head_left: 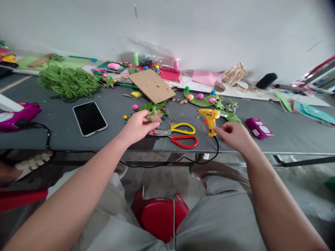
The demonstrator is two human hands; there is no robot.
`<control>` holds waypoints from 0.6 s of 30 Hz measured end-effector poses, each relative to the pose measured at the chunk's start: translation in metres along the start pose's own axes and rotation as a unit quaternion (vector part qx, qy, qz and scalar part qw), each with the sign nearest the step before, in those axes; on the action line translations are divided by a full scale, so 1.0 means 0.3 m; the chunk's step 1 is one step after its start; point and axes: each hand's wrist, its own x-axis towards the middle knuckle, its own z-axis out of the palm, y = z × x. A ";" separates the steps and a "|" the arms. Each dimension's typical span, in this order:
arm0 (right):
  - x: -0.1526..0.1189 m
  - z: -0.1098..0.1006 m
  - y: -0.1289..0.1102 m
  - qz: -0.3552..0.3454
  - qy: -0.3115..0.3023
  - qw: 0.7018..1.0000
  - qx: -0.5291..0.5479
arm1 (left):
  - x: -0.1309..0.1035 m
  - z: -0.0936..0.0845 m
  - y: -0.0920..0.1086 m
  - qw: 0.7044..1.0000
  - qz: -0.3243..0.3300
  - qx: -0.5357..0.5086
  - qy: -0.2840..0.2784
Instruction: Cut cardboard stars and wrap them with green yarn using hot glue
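My left hand (pixel 140 128) has its fingers closed on a small cardboard piece wrapped in green yarn (pixel 154 115). Under and beside that hand lie scissors (pixel 184 137) with one yellow and one red handle; their blades are partly hidden by my fingers. My right hand (pixel 232 137) is at the grip of a yellow glue gun (pixel 210 122), thumb against its handle and the other fingers curled. The gun's nozzle points left, and a glue stick sticks out at its rear. Behind it lies a curved green yarn-wrapped wreath (pixel 201 100) with coloured pompoms.
A phone (pixel 89 118) and a heap of green yarn (pixel 69 82) lie on the left. A cardboard sheet (pixel 152 86) is at the back centre, a purple packet (pixel 259 128) on the right. The gun's black cord (pixel 167 164) hangs along the table's front edge. Another person's foot (pixel 34 165) shows lower left.
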 end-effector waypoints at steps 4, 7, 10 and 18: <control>0.036 0.044 -0.005 -0.005 0.009 1.000 -0.006 | 0.005 0.021 0.008 0.999 -0.026 -0.039 -0.022; 0.066 0.090 -0.036 -0.004 -0.006 0.999 -0.044 | 0.006 0.035 0.013 0.997 -0.030 -0.067 -0.028; 0.098 0.135 -0.063 0.007 0.021 0.998 -0.053 | 0.010 0.044 0.009 0.997 -0.017 -0.076 -0.021; 0.084 0.161 -0.130 -0.015 0.092 0.935 0.342 | 0.020 0.051 -0.008 0.990 -0.015 -0.140 0.009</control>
